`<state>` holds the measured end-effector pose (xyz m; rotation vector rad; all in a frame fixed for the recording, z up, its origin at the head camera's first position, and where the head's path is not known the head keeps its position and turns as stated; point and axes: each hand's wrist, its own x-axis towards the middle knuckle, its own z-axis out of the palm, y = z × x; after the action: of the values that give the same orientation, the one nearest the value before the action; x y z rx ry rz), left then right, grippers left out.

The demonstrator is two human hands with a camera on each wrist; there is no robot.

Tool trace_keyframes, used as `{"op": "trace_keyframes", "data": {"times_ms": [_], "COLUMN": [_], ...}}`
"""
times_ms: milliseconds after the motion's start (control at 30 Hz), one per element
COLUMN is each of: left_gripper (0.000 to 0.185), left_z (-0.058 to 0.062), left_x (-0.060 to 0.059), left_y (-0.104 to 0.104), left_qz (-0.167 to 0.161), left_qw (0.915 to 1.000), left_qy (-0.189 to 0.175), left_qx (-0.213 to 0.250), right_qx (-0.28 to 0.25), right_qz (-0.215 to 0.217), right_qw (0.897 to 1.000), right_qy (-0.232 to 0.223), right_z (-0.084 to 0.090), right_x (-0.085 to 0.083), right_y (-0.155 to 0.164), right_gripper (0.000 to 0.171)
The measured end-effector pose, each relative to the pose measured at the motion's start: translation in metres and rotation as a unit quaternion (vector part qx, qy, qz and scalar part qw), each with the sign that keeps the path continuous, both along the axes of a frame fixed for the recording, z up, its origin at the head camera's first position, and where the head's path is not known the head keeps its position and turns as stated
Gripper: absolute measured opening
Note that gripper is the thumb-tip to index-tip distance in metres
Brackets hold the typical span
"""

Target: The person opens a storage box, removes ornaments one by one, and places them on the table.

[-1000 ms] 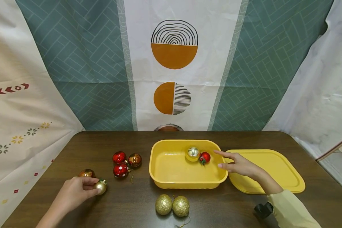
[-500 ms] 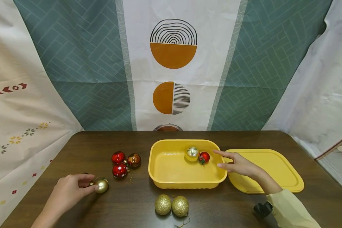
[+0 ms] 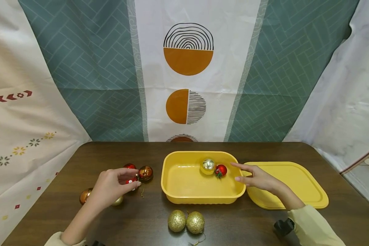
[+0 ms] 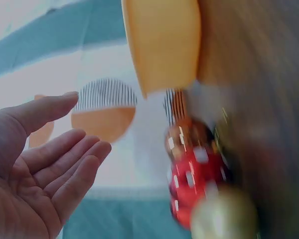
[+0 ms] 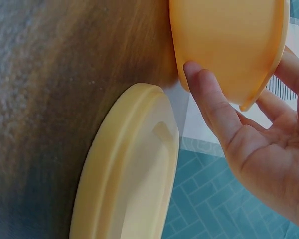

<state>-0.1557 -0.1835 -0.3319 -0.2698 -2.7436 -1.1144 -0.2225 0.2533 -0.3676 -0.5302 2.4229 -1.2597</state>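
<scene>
My left hand hovers at the left of the table with nothing in its grasp, thumb and fingers apart. In the head view it partly hides two red ornament balls, one with white dots. A brown-gold ball lies just past its fingertips. Behind the hand sit a pale gold ball, mostly covered, and a copper ball. My right hand is at the right rim of the yellow box, fingers extended, some against its outer wall. Inside the box lie a shiny gold ball and a red ball.
A yellow lid lies flat to the right of the box, beneath the right forearm. Two glittery gold balls rest in front of the box. Patterned cloth hangs behind the table's back edge.
My left hand has let go of the pale gold ball, leaving it near the copper one, and moved up and right to the red balls. The right hand stays put.
</scene>
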Motion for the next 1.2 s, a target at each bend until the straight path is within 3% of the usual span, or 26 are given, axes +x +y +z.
{"op": "trace_keyframes", "data": {"times_ms": [467,667,933,1200], "left_gripper": [0.035,0.04,0.051,0.055], "left_z": [-0.004,-0.004,-0.002,0.013], "left_x": [-0.042,-0.055,-0.073,-0.085], "left_y": [0.09,0.125,0.155,0.172], "left_qz": [-0.105,-0.139,-0.177,-0.194], "left_qw": [0.9903,0.9884,0.9816,0.9744], "left_qy": [0.021,0.0,-0.072,-0.108], "left_qx": [0.089,0.061,0.002,-0.033], "right_qx": [-0.01,-0.006,-0.006,-0.001], "right_qz": [0.002,-0.001,0.003,-0.004], "right_qw": [1.0,1.0,1.0,1.0], "right_qy": [-0.01,-0.009,-0.005,-0.006], "right_z": [-0.001,0.0,-0.001,-0.001], "right_x": [0.0,0.0,-0.001,-0.001], "right_y": [0.001,0.0,0.002,0.001], "right_gripper": [0.063,0.063,0.062,0.062]}}
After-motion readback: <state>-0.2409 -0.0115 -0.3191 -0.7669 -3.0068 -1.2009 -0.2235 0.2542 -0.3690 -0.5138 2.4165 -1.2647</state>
